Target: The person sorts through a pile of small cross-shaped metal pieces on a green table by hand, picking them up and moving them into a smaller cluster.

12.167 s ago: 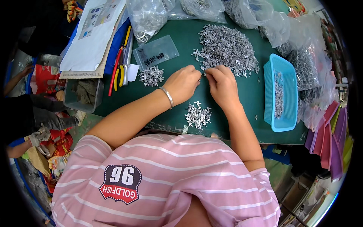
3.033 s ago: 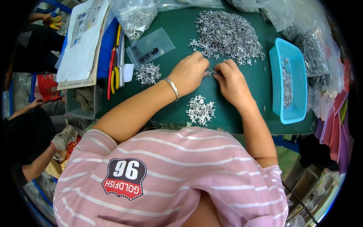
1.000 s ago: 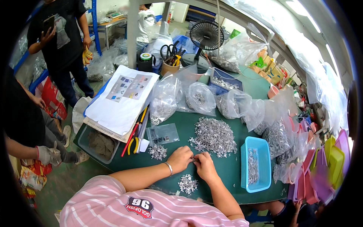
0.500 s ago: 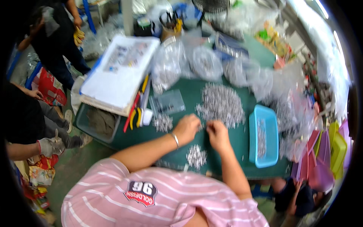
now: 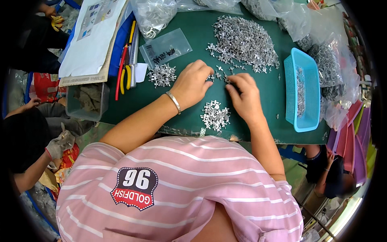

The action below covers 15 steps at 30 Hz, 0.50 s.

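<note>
On the green table, a large heap of small silvery cross-shaped metal pieces (image 5: 246, 42) lies at the far side, with a few loose ones in front of it. My left hand (image 5: 192, 85), a bracelet on its wrist, has curled fingers with one small piece at the fingertips. Facing it, my right hand (image 5: 246, 96) is bent, its fingertips pinching at another small piece. Between my forearms, near the table edge, sits a small pile of pieces (image 5: 215, 116). Another small pile (image 5: 162, 75) lies left of my left hand, beside a clear zip bag (image 5: 166, 48).
A blue plastic basket (image 5: 290, 92) with metal parts stands at the right, beside bags of metal rings (image 5: 327, 62). At the left are pliers (image 5: 128, 74), a paper-topped board (image 5: 90, 40) and a grey bin (image 5: 102, 105). A gloved co-worker's hand (image 5: 60, 144) shows at far left.
The view has tilted down, so the table sits higher in the picture and looks sharper. My hands have moved slightly apart, still in front of the large heap.
</note>
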Each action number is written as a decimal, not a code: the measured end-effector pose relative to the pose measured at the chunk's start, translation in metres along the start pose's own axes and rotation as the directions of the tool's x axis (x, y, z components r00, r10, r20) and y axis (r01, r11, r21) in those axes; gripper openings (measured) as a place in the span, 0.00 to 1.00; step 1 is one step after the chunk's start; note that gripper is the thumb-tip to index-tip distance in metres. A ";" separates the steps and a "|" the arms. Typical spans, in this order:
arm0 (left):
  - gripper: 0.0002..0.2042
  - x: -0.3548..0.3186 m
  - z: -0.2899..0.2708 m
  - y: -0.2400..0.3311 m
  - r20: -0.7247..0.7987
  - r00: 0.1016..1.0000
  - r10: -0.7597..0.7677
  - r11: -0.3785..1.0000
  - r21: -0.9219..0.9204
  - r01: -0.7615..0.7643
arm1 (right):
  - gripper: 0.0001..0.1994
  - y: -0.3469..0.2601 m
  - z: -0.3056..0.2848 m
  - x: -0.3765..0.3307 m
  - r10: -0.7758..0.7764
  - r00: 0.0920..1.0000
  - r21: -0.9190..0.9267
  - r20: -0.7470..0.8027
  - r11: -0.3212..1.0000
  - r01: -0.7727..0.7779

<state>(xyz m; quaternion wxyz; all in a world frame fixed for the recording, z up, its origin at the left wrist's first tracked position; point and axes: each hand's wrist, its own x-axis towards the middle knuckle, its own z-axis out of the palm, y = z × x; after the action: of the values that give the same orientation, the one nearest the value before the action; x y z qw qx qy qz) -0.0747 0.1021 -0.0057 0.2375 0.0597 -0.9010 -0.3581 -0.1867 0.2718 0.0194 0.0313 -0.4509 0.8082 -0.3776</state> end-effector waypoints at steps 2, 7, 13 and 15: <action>0.09 0.001 0.001 0.000 0.032 0.999 0.044 0.999 0.016 -0.045 | 0.06 0.003 0.003 -0.001 -0.057 0.998 -0.008 0.032 0.998 0.057; 0.08 0.004 0.002 -0.009 0.011 1.000 -0.028 0.998 -0.048 0.028 | 0.06 0.008 0.000 0.014 0.034 0.999 0.069 -0.021 0.997 -0.032; 0.07 0.012 0.001 0.003 0.041 0.997 -0.063 0.998 -0.029 0.064 | 0.06 0.004 0.020 0.022 -0.141 0.990 -0.098 0.012 0.985 0.141; 0.07 0.010 0.001 0.000 0.059 0.998 0.023 0.999 0.042 -0.026 | 0.05 0.009 0.018 0.023 -0.177 0.984 -0.099 -0.019 0.980 0.174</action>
<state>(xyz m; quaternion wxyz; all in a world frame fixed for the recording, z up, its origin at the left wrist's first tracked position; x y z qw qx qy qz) -0.0842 0.0999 -0.0030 0.2141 0.0432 -0.9157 -0.3373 -0.1991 0.2466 0.0074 -0.0354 -0.5160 0.7831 -0.3453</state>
